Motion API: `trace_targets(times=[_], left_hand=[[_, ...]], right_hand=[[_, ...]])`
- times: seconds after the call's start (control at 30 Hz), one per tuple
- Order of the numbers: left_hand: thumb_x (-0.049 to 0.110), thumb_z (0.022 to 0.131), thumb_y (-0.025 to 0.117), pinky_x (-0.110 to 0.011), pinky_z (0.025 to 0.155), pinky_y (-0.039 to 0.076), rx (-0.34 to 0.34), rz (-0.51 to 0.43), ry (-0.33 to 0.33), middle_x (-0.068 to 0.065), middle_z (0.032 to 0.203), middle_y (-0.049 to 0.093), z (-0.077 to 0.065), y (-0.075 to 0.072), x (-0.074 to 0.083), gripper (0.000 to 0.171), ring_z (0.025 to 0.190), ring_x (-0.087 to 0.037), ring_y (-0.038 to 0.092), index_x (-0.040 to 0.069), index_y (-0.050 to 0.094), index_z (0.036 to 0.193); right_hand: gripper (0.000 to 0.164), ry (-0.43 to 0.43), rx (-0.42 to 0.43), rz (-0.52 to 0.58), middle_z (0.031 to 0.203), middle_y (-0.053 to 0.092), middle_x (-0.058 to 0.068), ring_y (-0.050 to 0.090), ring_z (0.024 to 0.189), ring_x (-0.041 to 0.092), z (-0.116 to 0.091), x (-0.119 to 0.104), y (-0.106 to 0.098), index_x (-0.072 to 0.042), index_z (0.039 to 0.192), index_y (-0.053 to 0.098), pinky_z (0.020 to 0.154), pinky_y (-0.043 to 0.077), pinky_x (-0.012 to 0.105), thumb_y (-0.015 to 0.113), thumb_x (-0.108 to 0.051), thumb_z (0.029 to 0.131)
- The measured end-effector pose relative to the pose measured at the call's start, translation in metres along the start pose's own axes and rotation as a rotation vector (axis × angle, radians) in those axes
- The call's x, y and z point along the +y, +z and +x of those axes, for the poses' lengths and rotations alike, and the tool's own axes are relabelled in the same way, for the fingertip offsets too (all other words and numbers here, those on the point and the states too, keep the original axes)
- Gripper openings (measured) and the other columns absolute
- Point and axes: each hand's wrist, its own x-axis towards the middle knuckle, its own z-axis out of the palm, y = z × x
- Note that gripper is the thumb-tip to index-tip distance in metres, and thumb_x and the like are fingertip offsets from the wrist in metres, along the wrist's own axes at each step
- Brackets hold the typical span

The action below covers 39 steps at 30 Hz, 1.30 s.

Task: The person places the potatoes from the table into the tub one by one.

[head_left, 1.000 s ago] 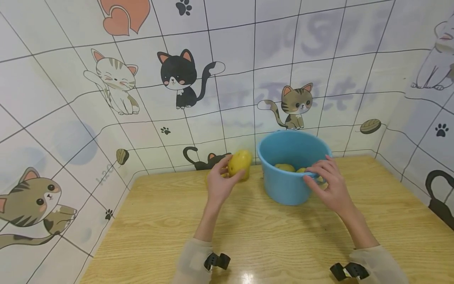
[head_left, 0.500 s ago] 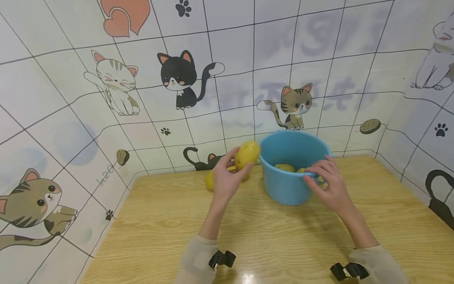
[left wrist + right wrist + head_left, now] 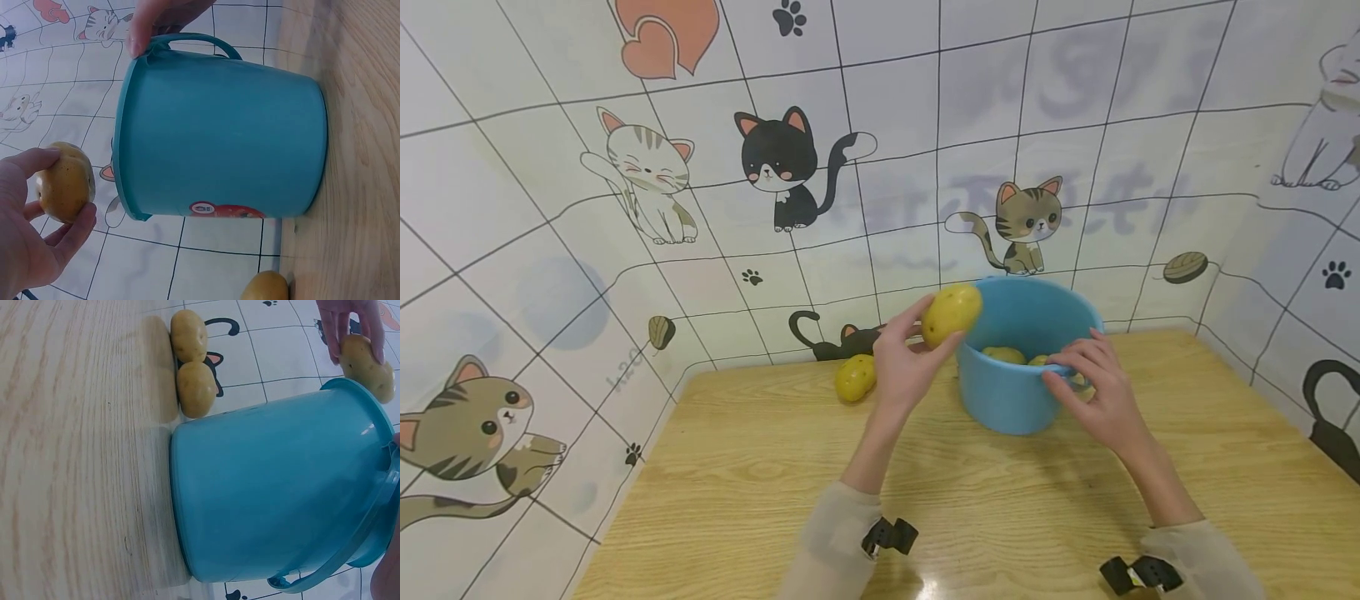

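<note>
Yellow potato [image 3: 952, 315], pinched by left grip [image 3: 906, 360], hangs just above-left of blue bucket [image 3: 1009, 402], long axis slanting up rightward; right grip [image 3: 1097, 387] holds bucket's rim.

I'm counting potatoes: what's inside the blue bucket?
Parts of at least two potatoes show inside the blue bucket. Its near side hides the bottom, so any beneath cannot be seen.

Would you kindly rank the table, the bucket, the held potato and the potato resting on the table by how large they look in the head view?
1. Table
2. Bucket
3. Held potato
4. Resting potato; nearness may exaggerate its difference from the held one.
</note>
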Motion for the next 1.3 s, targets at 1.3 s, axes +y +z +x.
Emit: trace_targets(times=[1.3], left_hand=[[0.003, 0.087, 0.073, -0.028, 0.084, 0.058, -0.111, 0.012, 0.154, -0.018, 0.117, 0.065, 0.002, 0.043, -0.007, 0.041, 0.103, -0.027, 0.063, -0.002, 0.066, 0.127]], right_hand=[[0.048, -0.034, 0.034, -0.002, 0.09, 0.064, 0.014, 0.053, 0.1, 0.014, -0.002, 0.005, 0.003, -0.004, 0.092, 0.074, 0.116, 0.019, 0.064, 0.062, -0.05, 0.098]])
